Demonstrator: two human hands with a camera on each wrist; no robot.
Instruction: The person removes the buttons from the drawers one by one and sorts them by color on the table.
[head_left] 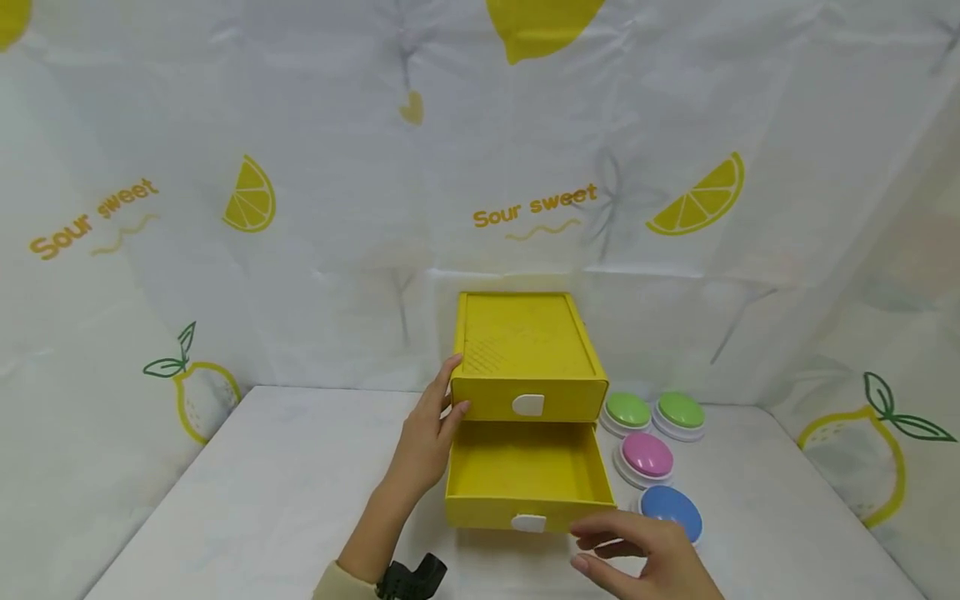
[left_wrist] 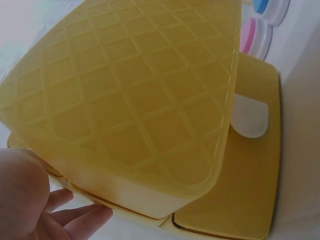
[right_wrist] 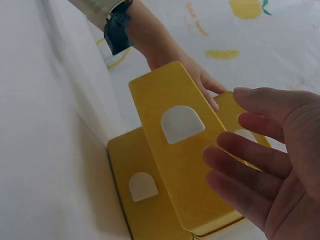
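A yellow drawer cabinet (head_left: 528, 333) stands against the back cloth. Its upper drawer (head_left: 480, 402) is closed, while the middle drawer (head_left: 525, 467) sticks out and has nothing in it. Below that, a closed bottom drawer (right_wrist: 150, 215) shows in the right wrist view. My left hand (head_left: 423, 437) rests against the cabinet's left side, thumb by the front edge. At the front right corner of the pulled-out drawer is my right hand (head_left: 645, 554), fingers loosely bent and holding nothing. White tab handles (right_wrist: 183, 124) mark the drawer fronts.
To the cabinet's right, on the white table (head_left: 300, 500), are two green push buttons (head_left: 628, 409), a pink one (head_left: 648, 455) and a blue one (head_left: 672, 510). The blue button is partly behind my right hand. A lemon-print cloth (head_left: 337, 208) surrounds the table.
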